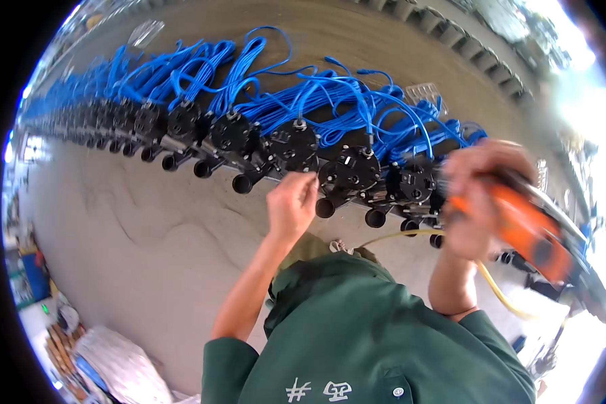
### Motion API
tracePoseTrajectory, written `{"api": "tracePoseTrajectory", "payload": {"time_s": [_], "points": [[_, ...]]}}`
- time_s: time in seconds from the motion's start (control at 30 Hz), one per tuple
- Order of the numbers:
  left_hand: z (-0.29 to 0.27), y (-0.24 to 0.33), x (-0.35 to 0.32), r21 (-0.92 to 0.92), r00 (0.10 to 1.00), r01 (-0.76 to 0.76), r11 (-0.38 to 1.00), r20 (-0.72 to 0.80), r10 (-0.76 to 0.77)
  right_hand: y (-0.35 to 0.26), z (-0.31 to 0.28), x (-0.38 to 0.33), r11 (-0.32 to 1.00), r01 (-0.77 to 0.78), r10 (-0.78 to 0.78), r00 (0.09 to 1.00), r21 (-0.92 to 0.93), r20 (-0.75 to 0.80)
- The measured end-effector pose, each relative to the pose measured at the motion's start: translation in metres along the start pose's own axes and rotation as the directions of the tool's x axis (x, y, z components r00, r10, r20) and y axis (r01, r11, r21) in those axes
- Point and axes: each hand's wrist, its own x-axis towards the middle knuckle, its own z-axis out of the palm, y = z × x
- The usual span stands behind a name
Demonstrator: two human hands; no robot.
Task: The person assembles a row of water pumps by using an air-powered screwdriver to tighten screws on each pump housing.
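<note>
Reaching forward with the left hand (291, 200), fingertips pinching together just at the lower edge of one round black device (291, 147) in a long row lying across the grey table (141, 222); impossible to tell whether anything small is being held in that pinch. Gripping an orange and black power tool (533, 232) in the right hand (477, 198), fingers wrapping tight round its handle, raised to the right of the row and just beside the black device (414, 182) at that end. Trailing from below the tool, a yellow hose (498, 289), curving down toward the lower right.

Stretching away to the upper left, more black devices (182, 121), each showing a short black tube (244, 183) pointing toward the near edge. Piling up behind the row, loops of blue cable (330, 94), one lead plugging into the top of each device.

Blurring heavily around the right hand and the tool, leaving the tool's tip hard to make out. Shrinking and smearing toward the far left end of the row, making a count of the devices impossible. Washing out to white at the right rim. Filling the lower middle, a green work jacket (357, 337), hiding the near table edge. Lying at lower left, a white sack (124, 367), partly cut off.
</note>
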Motion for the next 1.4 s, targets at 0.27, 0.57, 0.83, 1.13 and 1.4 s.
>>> {"api": "tracePoseTrajectory", "payload": {"time_s": [0.27,0.57,0.83,1.13,1.4], "points": [[0.023,0.107,0.235,0.138,0.798,-0.430,0.892,0.521,0.304,-0.053,-0.084,-0.020,0.982,0.181,-0.189,0.917,-0.057,-0.351],[0.213,-0.003,0.249,-0.532,-0.585,-0.420,0.735,0.778,0.229,-0.011,-0.060,-0.062,0.884,-0.273,-0.031,0.776,-0.380,-0.630],[0.272,-0.041,0.189,-0.916,-0.807,-0.259,0.307,0.379,0.453,0.015,-0.005,-0.072,0.820,-0.564,0.205,0.450,-0.099,-0.869],[0.266,-0.048,0.191,-0.894,-0.691,-0.161,0.417,0.404,0.599,0.058,0.014,-0.043,0.833,-0.539,0.190,0.489,-0.124,-0.851],[0.264,-0.068,0.185,-0.900,-0.714,-0.213,0.380,0.409,0.568,0.111,0.017,-0.040,0.761,-0.592,0.255,0.650,-0.266,-0.716]]}}
